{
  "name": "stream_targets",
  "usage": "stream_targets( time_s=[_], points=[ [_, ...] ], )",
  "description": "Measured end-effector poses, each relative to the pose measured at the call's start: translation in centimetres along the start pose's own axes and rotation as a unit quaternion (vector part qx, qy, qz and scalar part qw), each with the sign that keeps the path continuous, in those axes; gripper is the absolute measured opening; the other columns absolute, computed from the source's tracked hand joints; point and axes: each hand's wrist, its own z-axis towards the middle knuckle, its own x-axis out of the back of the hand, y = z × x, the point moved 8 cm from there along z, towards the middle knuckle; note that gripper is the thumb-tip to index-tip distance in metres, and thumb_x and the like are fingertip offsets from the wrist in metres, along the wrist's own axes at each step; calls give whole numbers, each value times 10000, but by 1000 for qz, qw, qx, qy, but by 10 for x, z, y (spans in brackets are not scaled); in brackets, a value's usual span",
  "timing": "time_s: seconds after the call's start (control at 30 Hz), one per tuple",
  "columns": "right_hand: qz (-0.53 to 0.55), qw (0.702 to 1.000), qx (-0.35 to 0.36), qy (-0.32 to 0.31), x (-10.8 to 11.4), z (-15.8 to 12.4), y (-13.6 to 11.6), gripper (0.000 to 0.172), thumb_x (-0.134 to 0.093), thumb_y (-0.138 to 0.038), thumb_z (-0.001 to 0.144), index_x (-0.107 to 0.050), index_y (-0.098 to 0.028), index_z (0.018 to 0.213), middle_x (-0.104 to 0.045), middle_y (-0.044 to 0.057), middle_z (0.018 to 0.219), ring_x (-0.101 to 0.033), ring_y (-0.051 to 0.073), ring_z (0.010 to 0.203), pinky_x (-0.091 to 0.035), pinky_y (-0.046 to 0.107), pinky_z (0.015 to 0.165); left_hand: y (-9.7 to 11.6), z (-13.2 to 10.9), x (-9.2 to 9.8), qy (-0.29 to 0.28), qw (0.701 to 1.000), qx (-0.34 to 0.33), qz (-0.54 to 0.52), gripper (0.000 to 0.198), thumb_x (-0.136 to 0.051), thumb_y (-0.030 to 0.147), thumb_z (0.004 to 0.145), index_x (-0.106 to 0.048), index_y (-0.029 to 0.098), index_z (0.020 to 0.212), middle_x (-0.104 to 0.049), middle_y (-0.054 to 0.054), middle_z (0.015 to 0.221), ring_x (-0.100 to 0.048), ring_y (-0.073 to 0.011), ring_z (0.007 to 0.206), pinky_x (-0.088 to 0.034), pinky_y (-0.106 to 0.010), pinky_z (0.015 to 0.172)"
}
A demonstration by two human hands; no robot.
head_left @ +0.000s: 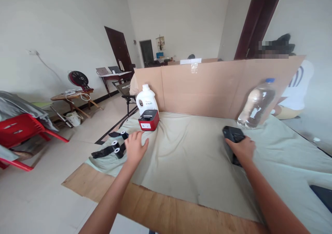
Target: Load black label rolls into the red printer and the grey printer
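Note:
My right hand [242,149] is wrapped around a black boxy device [233,133] at the right of the cloth; it looks like a small receipt printer. My palm and fingers hide part of it. To the left, my left hand [135,146] reaches over the cloth with fingers stretched and thumb apart, holding nothing. Just beyond it stands a red and black printer [149,120] with a white label on its front. Beside that hand lie black rolls [118,153] with white ends and a crumpled black strip [102,152].
A pale green cloth [192,151] covers a wooden board [166,203]. At the back stands a cardboard partition [199,89], with a white jug [147,99] and a clear bottle [256,104] before it. Behind it at right sits a person [302,85]. A dark flat object [323,196] lies far right.

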Motion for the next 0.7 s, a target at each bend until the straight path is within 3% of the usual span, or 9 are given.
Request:
stream_targets(
  time_s=[0.07, 0.13, 0.2, 0.23, 0.3, 0.4, 0.5, 0.7],
  points=[
    [-17, 999, 18, -34, -18, -43, -40, 866, -770, -512, 675, -480, -34, 1336, -560, 288, 1235, -527, 424, 1206, -414, 499, 1007, 46, 3, -42, -63, 985, -14, -160, 368, -567, 324, 906, -606, 204, 1252, -667, -118, 1247, -574, -313, 1220, -427, -490, 1045],
    [-45, 998, 10, -54, -34, -83, -72, 840, -747, -532, 701, -468, -80, 1351, -544, 258, 1271, -518, 414, 1213, -411, 507, 1000, 88, -2, -94, -156, 931, 25, -328, 351, -509, 296, 940, -609, 183, 1257, -709, -116, 1184, -673, -241, 1091, -511, -409, 983],
    [-59, 995, 18, -77, -47, -117, -99, 822, -733, -549, 714, -462, -97, 1346, -532, 244, 1282, -500, 409, 1228, -387, 519, 1012, 125, -14, -136, -237, 876, 40, -419, 403, -449, 289, 970, -587, 167, 1328, -680, -131, 1291, -653, -218, 1183, -493, -390, 1050],
    [-61, 994, 29, -84, -51, -131, -111, 826, -729, -557, 718, -455, -101, 1350, -529, 236, 1282, -498, 403, 1224, -382, 516, 1011, 140, -21, -147, -264, 857, 19, -442, 437, -421, 320, 987, -567, 167, 1370, -629, -125, 1377, -598, -210, 1274, -451, -384, 1109],
    [-63, 993, 53, -89, -55, -151, -129, 851, -729, -572, 718, -438, -98, 1362, -527, 226, 1268, -501, 393, 1205, -383, 498, 997, 156, -32, -155, -294, 846, -32, -444, 502, -357, 359, 1012, -499, 169, 1454, -498, -105, 1514, -462, -204, 1414, -347, -397, 1201],
    [-77, 989, 95, -87, -53, -167, -145, 881, -730, -586, 728, -424, -82, 1383, -519, 224, 1247, -492, 392, 1185, -391, 480, 972, 153, -41, -145, -294, 881, -97, -358, 531, -288, 374, 1032, -417, 202, 1518, -387, -72, 1588, -295, -229, 1509, -160, -518, 1262],
    [-98, 981, 138, -91, -51, -171, -151, 861, -712, -555, 771, -409, -82, 1424, -491, 225, 1259, -464, 400, 1186, -401, 473, 948, 149, -44, -138, -299, 908, -157, -248, 505, -253, 329, 1039, -429, 232, 1503, -418, -56, 1573, -208, -242, 1538, 0, -632, 1235],
    [-73, 980, 145, -118, -66, -170, -134, 847, -659, -480, 839, -354, -8, 1472, -453, 262, 1265, -448, 409, 1178, -394, 452, 970, 159, -47, -149, -316, 906, -210, -186, 559, -224, 205, 1006, -295, 134, 1556, -372, -113, 1595, -234, -205, 1530, -25, -584, 1251]
  ],
)
